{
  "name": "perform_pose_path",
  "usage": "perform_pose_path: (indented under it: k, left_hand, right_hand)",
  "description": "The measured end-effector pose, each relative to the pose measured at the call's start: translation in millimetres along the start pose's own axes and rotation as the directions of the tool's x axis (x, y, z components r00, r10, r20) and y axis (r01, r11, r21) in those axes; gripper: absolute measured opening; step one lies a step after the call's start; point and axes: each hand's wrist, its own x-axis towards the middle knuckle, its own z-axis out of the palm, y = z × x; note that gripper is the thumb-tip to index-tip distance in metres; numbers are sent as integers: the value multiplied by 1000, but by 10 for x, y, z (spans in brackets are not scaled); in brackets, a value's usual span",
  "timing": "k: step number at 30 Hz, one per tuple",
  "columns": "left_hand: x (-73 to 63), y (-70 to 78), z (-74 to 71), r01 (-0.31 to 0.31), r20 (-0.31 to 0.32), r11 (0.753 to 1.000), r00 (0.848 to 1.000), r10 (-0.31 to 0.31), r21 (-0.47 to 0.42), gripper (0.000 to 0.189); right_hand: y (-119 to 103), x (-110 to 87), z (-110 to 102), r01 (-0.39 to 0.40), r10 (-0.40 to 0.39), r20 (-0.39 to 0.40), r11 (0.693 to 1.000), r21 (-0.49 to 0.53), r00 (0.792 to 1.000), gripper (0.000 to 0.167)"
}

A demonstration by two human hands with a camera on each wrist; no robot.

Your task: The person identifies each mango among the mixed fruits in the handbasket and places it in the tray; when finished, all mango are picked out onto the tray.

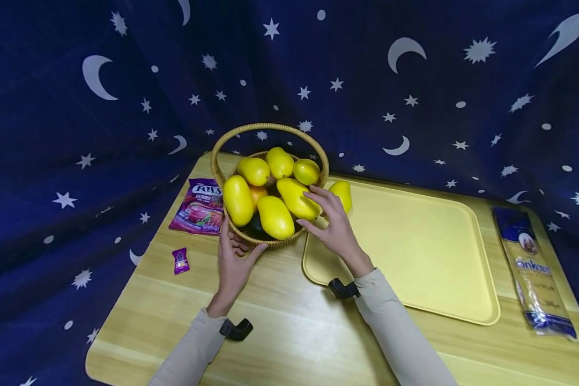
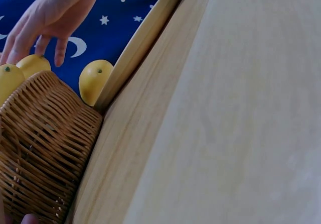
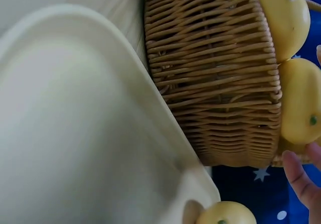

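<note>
Basket: a woven wicker basket [image 1: 251,242] with a hoop handle is sitting on the wooden table [image 1: 289,332], just beside the left edge of the yellow tray [image 1: 415,252]; it is holding a heap of yellow mangoes.
Left hand: the left hand [image 1: 232,261] is resting against the basket's near wall, fingers relaxed and cupping the weave, steadying it rather than pinching anything.
Right hand: the right hand [image 1: 329,221] is reaching over the rim, fingers spread and lightly bent, fingertips touching the long mango [image 1: 295,197] lying on the right of the heap; no closed grip is showing.
Loose fruit: one mango [image 1: 342,194] is already lying on the tray's far left corner, next to the basket.
Doing it well: judging from this, the fingers should be wrapping the mango's middle before lifting, while the left hand is bracing the basket so neighbouring fruit is not rolling out.
Nearby: a Fox's candy bag [image 1: 199,206] and a single wrapped candy [image 1: 180,260] are lying left of the basket; a blue packet [image 1: 533,271] is lying right of the tray.
</note>
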Motion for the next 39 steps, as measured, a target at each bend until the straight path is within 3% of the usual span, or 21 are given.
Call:
perform_pose_path:
  k: [9,15,24,39]
  left_hand:
    - [3,-197,17,-23,1,1000,1000,23,-11,107]
    - [-71,-213,-37,-41,2,999,999,41,-7,105]
    - [4,-211,-2,-91,3,996,996,91,4,105]
    - [9,-229,12,-93,-4,996,996,93,-6,105]
  right_hand:
    - [70,22,86,-48,49,55,999,-2,997,59]
    - [65,-34,153,-77,75,41,996,46,996,55]
    - [60,9,109,-74,73,18,996,56,997,50]
    - [38,-96,31,-71,76,-44,992,108,996,49]
